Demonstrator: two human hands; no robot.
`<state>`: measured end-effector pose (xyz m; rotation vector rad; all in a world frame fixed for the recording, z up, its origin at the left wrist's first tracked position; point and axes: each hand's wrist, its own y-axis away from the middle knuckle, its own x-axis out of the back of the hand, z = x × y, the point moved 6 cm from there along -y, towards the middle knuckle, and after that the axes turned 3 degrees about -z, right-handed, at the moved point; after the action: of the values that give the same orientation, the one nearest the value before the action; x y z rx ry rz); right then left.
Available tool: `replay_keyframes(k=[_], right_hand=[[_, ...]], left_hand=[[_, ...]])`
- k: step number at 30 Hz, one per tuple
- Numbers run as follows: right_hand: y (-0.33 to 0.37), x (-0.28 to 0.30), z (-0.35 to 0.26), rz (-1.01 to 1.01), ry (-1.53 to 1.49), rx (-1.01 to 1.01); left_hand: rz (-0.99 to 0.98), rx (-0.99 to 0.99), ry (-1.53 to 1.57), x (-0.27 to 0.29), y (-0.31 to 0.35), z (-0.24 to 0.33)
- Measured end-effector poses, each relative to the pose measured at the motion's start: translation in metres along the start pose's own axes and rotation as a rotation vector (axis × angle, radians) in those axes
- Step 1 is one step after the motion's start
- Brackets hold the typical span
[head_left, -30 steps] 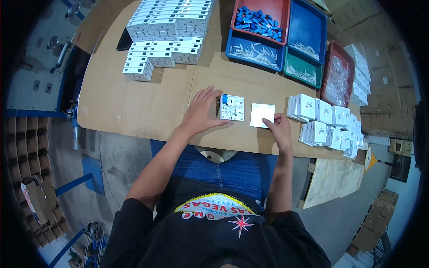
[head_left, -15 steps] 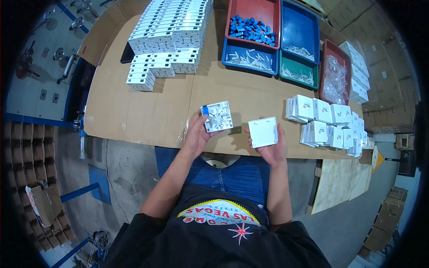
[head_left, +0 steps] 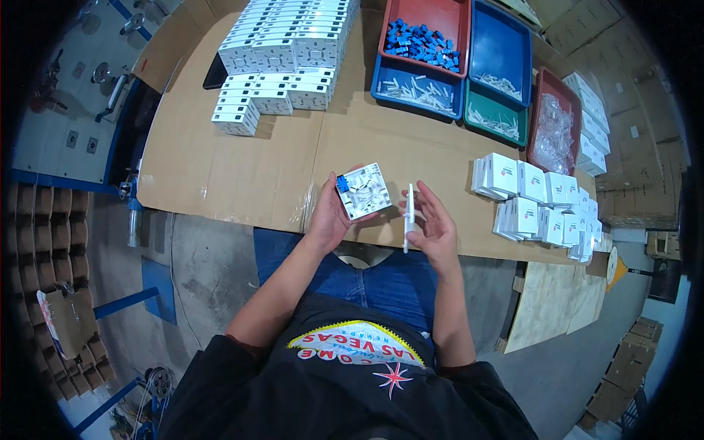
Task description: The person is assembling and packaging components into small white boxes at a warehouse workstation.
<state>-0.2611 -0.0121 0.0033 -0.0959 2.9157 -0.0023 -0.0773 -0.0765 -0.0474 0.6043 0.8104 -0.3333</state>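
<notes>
Plate (head_left: 410,216) turned edgewise (face hidden), right fingers (head_left: 433,201) pinching it, left fingers (head_left: 329,192) gripping box (head_left: 365,193).

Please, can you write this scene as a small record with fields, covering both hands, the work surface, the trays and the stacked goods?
Left hand: holds a white square box, open side toward the camera
Right hand: holds a thin white panel, edge-on to the camera
Surface: brown cardboard
Trays: red tray with blue pieces; blue tray and green tray, both with thin pale pieces
Far left: stacked white boxes
Right: rows of white square pieces
</notes>
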Motion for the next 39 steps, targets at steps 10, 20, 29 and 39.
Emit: replay_keyframes(k=[10,20,29,39], right_hand=[[-0.003,-0.017,-0.014,0.066,0.388,0.246],[-0.001,-0.043,-0.045,0.208,0.804,0.228],[-0.002,-0.059,-0.043,0.237,0.876,0.222],[-0.001,-0.055,-0.037,0.262,0.876,0.212]], left_hand=[[-0.153,-0.005,0.082,-0.005,0.005,-0.004],[-0.105,-0.002,0.098,-0.029,0.025,-0.011],[-0.069,-0.008,0.004,-0.032,0.029,-0.022],[-0.105,-0.052,-0.043,-0.044,0.032,-0.016]])
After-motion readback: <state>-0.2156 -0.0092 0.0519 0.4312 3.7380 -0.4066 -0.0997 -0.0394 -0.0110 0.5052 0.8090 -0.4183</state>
